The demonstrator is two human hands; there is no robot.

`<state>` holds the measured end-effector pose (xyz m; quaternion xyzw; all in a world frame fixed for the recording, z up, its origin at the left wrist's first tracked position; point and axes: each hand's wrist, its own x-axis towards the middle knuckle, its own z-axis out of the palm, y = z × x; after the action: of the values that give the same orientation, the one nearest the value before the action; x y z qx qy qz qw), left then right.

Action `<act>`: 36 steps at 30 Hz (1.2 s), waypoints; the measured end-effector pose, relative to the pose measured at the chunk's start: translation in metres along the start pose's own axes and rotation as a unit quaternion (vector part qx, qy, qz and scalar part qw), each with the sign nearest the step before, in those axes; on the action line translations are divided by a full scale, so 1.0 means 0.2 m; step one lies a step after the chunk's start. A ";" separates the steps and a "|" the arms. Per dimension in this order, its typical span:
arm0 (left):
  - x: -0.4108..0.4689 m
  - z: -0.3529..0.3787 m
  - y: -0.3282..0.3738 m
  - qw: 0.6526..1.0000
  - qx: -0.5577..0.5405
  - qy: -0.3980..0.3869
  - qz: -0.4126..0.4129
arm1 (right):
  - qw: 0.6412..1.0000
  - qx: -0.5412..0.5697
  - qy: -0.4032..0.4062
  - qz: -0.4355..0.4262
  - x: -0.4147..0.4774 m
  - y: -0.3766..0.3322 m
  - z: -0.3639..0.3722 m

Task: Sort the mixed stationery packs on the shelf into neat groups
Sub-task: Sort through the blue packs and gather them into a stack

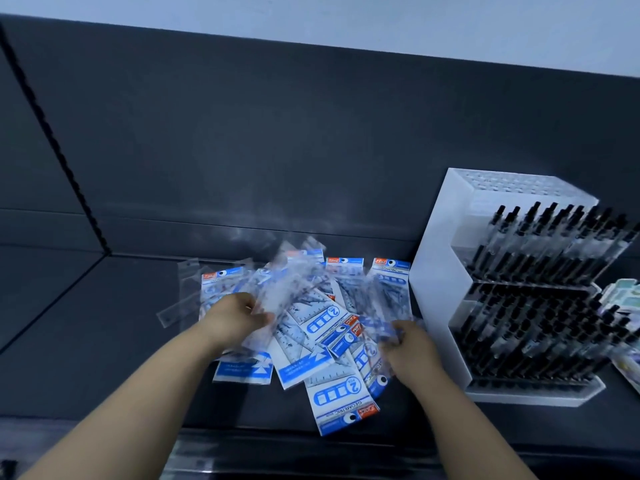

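A loose heap of blue-and-white geometric ruler packs (325,334) lies spread over the dark shelf (104,323). My left hand (239,317) grips a blurred ruler pack (287,289) lifted above the left side of the heap. My right hand (408,351) holds another blurred ruler pack (377,306) at the heap's right side. One pack (343,400) lies nearest the front edge. A clear ruler sleeve (180,296) sits at the far left of the heap.
A white tiered pen display (446,258) full of black pens stands right of the heap, close to my right hand. Pastel packs (620,292) lie beyond it at the right edge. Behind the shelf rises a dark back panel (277,150).
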<state>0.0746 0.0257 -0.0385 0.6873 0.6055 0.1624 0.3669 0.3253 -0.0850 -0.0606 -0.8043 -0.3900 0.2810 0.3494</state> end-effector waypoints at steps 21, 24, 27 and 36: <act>-0.17 0.14 0.09 0.902 -0.422 -0.089 0.011 | 0.981 -0.112 0.015 -0.158 -0.07 -0.29 0.17; -0.15 0.05 0.07 0.961 -0.274 -0.027 0.026 | 0.953 -0.293 0.009 -0.072 0.07 -0.19 0.08; -0.13 0.01 0.04 0.975 -0.219 -0.006 0.043 | 0.956 -0.289 -0.058 0.012 0.11 -0.15 0.05; -0.09 0.00 0.01 0.903 -0.417 -0.098 -0.003 | 0.992 -0.012 0.118 -0.048 0.13 -0.25 -0.01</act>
<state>0.0732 0.0075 -0.0328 0.4820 0.4452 0.3309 0.6782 0.3185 -0.0424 -0.0255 -0.8159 -0.3879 0.1624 0.3968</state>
